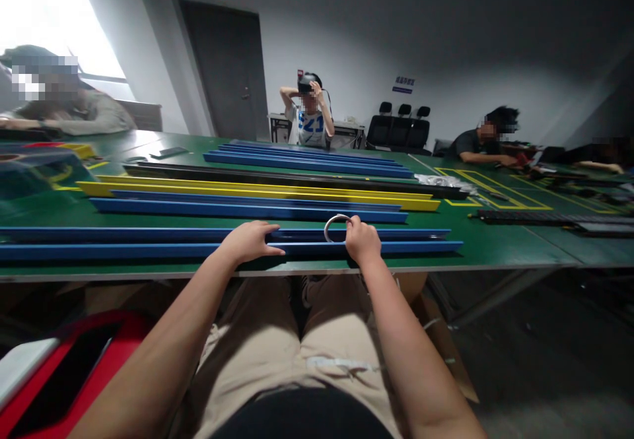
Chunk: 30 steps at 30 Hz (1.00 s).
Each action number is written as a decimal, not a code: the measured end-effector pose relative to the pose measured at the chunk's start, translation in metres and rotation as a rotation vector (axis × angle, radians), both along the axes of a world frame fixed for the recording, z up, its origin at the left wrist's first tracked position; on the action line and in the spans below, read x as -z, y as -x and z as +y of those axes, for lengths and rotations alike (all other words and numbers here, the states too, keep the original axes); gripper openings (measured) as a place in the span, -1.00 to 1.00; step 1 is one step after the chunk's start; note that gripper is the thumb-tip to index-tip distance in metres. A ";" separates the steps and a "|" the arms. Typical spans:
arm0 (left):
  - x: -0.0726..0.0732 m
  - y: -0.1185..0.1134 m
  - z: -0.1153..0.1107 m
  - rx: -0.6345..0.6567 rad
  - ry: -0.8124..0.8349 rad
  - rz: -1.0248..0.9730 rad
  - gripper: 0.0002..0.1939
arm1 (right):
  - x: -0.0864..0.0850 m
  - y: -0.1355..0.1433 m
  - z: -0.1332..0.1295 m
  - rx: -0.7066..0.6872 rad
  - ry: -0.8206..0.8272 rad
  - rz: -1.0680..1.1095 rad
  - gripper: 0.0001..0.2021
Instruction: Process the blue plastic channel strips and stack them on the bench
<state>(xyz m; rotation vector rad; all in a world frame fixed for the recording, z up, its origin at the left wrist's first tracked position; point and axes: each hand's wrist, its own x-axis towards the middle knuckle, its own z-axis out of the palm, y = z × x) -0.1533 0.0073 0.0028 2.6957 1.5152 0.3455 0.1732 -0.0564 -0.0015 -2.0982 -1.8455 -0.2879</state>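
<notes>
A long blue channel-shaped rail (163, 251) lies across the near side of the green table, parallel to its front edge. My left hand (251, 241) grips the rail about its middle, thumb on the near wall and fingers toward the far wall. Farther right, my right hand (364, 239) is closed on a thin white ring that looks like a roll of tape (328, 226). The ring stands upright above the rail, its lower part hidden behind the near wall. I cannot see the tips of my right fingers.
Behind lie another blue rail (247, 209), a yellow rail (148, 189), a black rail (292, 178) and more blue rails (307, 160). Dark strips (545, 218) rest at right. A person (310, 119) sits opposite, with others at both sides. A red seat (123, 333) is beside me.
</notes>
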 end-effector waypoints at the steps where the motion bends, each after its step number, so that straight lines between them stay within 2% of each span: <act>1: -0.001 -0.009 -0.002 0.012 0.003 0.004 -0.09 | 0.000 -0.010 -0.001 0.012 -0.012 0.000 -0.56; 6: -0.007 -0.077 -0.009 0.105 -0.044 0.019 -0.05 | -0.004 -0.082 -0.011 0.090 -0.065 -0.012 -0.55; 12: -0.009 -0.165 -0.022 0.202 -0.089 -0.016 -0.17 | -0.002 -0.172 -0.024 0.192 -0.057 0.034 -0.54; 15: -0.005 -0.192 -0.024 0.230 -0.086 -0.033 -0.23 | 0.005 -0.198 -0.029 0.228 -0.041 0.082 -0.55; 17: -0.002 -0.200 -0.023 0.235 -0.087 -0.038 -0.25 | 0.008 -0.206 -0.030 0.240 -0.033 0.095 -0.54; 21: 0.001 -0.194 -0.022 0.266 -0.099 -0.064 -0.28 | 0.006 -0.201 -0.026 0.261 -0.012 0.092 -0.56; 24: 0.001 -0.171 -0.021 0.258 -0.121 -0.061 -0.31 | -0.001 -0.176 -0.021 0.264 0.002 0.131 -0.58; 27: -0.001 -0.127 -0.016 0.183 -0.108 -0.033 -0.25 | -0.005 -0.124 -0.015 0.167 0.010 0.173 -0.59; 30: -0.003 -0.066 -0.006 0.073 -0.048 0.011 -0.19 | -0.006 -0.052 -0.006 0.029 0.039 0.134 -0.61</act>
